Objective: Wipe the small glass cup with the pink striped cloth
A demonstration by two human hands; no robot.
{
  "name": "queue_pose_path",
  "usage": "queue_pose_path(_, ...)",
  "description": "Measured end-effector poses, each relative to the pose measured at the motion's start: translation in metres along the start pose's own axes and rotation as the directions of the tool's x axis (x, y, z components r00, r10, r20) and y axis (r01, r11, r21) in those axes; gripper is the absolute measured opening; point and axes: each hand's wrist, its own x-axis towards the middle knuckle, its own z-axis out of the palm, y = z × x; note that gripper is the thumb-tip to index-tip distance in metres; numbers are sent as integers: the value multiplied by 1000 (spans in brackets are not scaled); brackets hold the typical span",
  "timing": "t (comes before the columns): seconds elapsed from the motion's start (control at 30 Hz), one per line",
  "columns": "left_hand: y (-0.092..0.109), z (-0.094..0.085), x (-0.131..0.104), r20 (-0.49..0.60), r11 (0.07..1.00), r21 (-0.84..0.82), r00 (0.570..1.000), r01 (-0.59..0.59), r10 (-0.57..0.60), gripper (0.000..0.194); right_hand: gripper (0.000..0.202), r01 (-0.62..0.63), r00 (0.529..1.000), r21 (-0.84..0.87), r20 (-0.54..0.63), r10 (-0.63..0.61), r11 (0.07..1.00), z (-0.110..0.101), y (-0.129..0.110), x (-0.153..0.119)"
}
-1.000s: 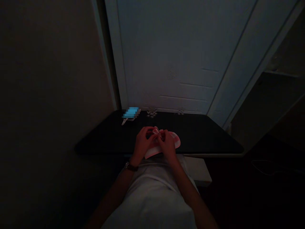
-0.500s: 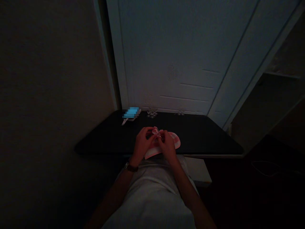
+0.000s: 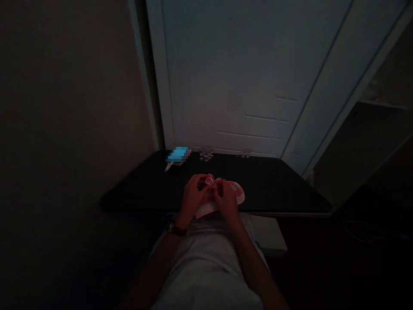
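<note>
In dim light, my left hand (image 3: 194, 192) pinches a small clear plastic piece (image 3: 210, 180) between thumb and fingers. The piece is round-edged and shiny, and its exact kind is hard to make out. My right hand (image 3: 226, 194) is closed at its right side, fingertips together against the lower part of the piece. Beneath both hands lies a pink-and-white checked flat item (image 3: 239, 193) with a rounded right end. It sits at the front edge of the black tabletop (image 3: 271, 185) and partly overhangs it. My hands hide its middle.
A lit phone-like device (image 3: 178, 154) with a white cable lies at the back left. Several small clear pieces (image 3: 206, 154) are clustered by the white panel (image 3: 258, 77), and a few more clear pieces (image 3: 245, 154) lie further right. Below the table is a white box-like object (image 3: 268, 232).
The view has tilted slightly. My hands stay almost in place, with small finger movements around the clear piece.
</note>
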Motion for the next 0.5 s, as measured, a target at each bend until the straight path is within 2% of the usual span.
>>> queue_pose_path(0.33, -1, 1, -1, -6, 997, 64, 999, -52, 52, 25, 19, 37, 999, -73, 0, -37, 997, 1, 1, -1)
queue_pose_path(0.5, -1, 1, -1, 6, 998, 58, 999, -36, 36, 28, 18, 69, 997, -75, 28, -67, 995, 1, 1, -2)
